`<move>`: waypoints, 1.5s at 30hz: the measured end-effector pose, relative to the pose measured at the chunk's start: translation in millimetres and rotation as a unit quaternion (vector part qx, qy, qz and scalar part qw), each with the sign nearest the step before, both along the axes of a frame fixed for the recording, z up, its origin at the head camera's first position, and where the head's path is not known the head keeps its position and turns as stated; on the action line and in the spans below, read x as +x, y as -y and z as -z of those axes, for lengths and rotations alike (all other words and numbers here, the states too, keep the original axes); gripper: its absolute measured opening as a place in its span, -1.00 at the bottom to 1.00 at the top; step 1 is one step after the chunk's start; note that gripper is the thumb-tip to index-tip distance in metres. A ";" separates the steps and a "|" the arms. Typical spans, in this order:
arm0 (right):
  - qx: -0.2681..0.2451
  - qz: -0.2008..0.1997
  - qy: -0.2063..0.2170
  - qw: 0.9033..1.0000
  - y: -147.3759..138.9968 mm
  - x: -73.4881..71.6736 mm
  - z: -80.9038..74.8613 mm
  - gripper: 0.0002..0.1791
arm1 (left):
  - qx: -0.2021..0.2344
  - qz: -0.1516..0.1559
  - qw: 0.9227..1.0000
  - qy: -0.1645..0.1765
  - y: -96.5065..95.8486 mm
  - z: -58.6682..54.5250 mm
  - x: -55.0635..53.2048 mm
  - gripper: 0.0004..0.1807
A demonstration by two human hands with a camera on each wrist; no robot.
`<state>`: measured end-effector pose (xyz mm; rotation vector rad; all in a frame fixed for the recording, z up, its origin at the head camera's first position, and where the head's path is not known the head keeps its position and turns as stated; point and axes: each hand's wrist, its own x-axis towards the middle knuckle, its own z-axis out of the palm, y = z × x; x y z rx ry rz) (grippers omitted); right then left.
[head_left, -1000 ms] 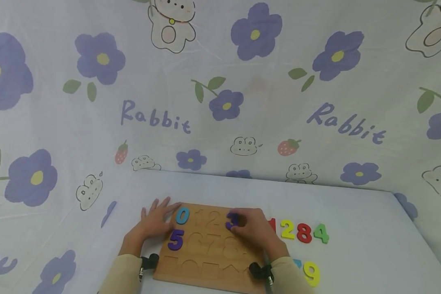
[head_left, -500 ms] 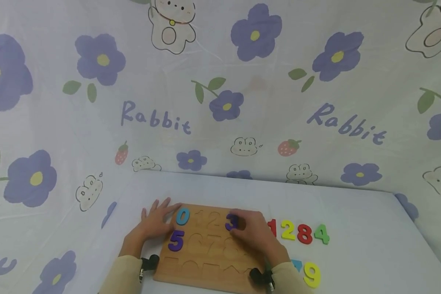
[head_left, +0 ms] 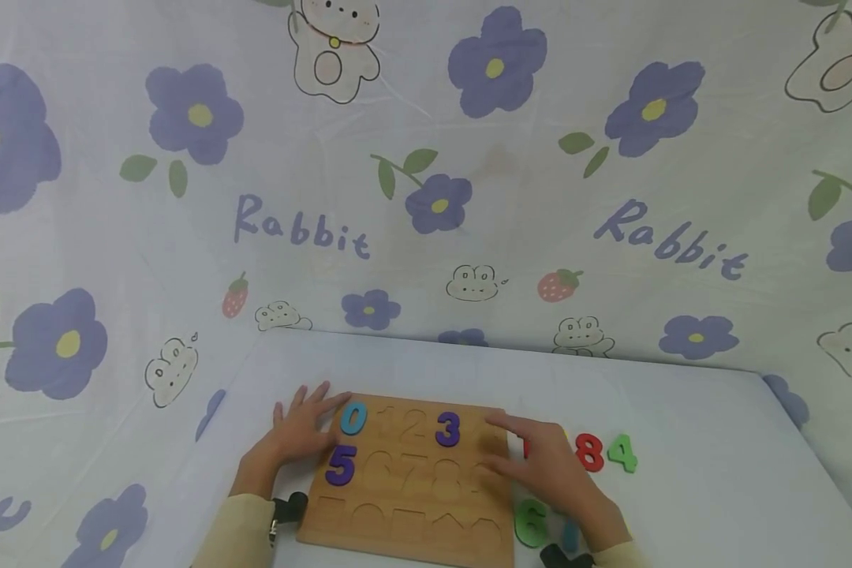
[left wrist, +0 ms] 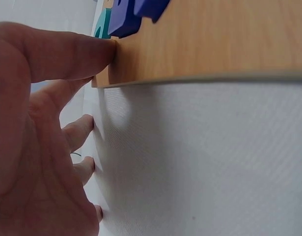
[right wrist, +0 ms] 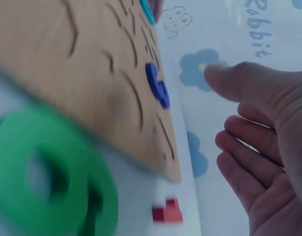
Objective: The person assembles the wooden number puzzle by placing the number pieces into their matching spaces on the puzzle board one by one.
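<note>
A pale cloth printed with purple flowers, small animals and the word "Rabbit" stands beyond both hands and wraps round the sides, its lower edge meeting a white table (head_left: 717, 457). On the table, between the two hands, lies a wooden board (head_left: 408, 493), flat, its wider dimension in the head view running across from the left hand to the right. The left hand (head_left: 298, 426) has its fingers spread, grasping nothing, with the thumb on the board's edge and the three outer fingertips on the table. The right hand (head_left: 539, 461) has thumb and fingers well parted with nothing between them, thumb and index finger extended over the board's near-right side. Just left of that index finger, in the board's far row, is the purple 3 (head_left: 454, 434), upright to the person, its long axis running away from them and its hollows facing the left hand. Beside the left hand are a purple 5 (head_left: 340, 465) and a blue 0 (head_left: 344, 422). Right of the right hand lie a red 8 (head_left: 589, 452) and a green 4 (head_left: 625, 453); nearer the person, by its wrist, is a green 6 (head_left: 521, 522).
</note>
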<state>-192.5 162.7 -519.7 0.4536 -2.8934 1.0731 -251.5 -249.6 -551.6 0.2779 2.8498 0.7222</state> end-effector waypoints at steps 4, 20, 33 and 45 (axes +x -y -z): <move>0.023 0.014 0.014 1.000 -24.7 16.0 -4.9 -0.32 | 0.000 0.001 1.000 0.001 -1.4 -2.0 1.6 -0.19; 0.065 0.082 0.173 0.979 -119.3 63.0 8.7 -0.23 | -0.001 0.003 1.000 0.005 3.0 2.4 -0.5 -0.19; 0.068 0.108 0.201 0.971 -128.6 77.5 24.5 -0.18 | 0.005 0.012 1.000 0.006 1.7 1.8 -0.9 -0.20; 0.086 0.110 0.196 0.971 -128.0 84.1 39.2 -0.23 | 0.006 0.009 1.000 0.002 1.4 2.4 -0.1 -0.20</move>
